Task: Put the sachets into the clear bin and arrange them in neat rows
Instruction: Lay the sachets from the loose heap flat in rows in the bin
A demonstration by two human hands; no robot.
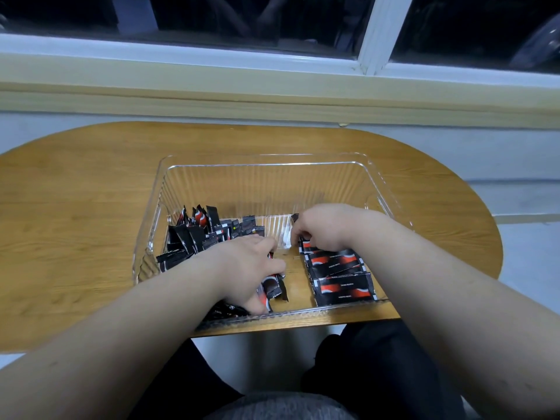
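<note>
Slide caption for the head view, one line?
Inside the clear bin, the left hand grips loose sachets while the right hand works at the flat row.

**One bin, two hands, sachets past counting**

One clear bin (375, 183) sits on one table (75, 207), with two hands in it: left hand (251, 268) and right hand (324, 228). Four flat sachets (344, 291) show in one row nearer than the right fingers (298, 234). Two or three stick out under the left fingers (274, 266). One heap (194, 234) beyond the left fingers holds over a dozen, too tangled to count

Oval wooden table (91, 207) — dark window (242, 19) behind.
</note>
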